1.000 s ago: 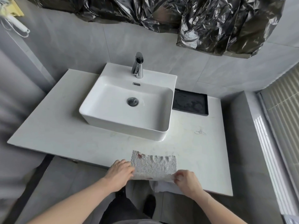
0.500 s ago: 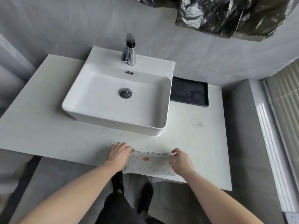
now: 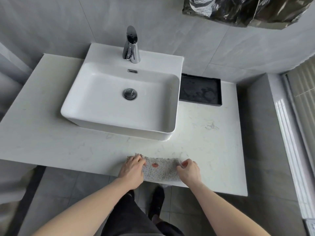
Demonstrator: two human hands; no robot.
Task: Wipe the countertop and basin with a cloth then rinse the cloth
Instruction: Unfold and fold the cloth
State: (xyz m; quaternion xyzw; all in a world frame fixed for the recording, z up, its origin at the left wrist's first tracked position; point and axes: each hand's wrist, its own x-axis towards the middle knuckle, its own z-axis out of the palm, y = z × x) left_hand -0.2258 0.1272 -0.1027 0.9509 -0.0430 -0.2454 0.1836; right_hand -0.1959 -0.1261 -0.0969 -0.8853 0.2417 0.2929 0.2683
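Observation:
A grey speckled cloth (image 3: 161, 170) with a small red mark lies flat on the white marble countertop (image 3: 51, 138), at its front edge. My left hand (image 3: 132, 169) presses on the cloth's left end. My right hand (image 3: 188, 170) pinches its right end. The white rectangular basin (image 3: 88, 108) stands on the counter behind the cloth, with a chrome drain plug (image 3: 130, 94) in its floor and a chrome tap (image 3: 131, 46) at its back.
A black tray (image 3: 200, 89) sits on the counter to the right of the basin. Faint marks (image 3: 211, 126) show on the counter's right part. Black plastic sheeting (image 3: 238, 9) hangs at the upper right. A grey ledge (image 3: 254, 116) borders the counter's right side.
The cloth was held up above the counter's front edge and now lies flat on it. Both hands came down with it. The view has tilted down and closer.

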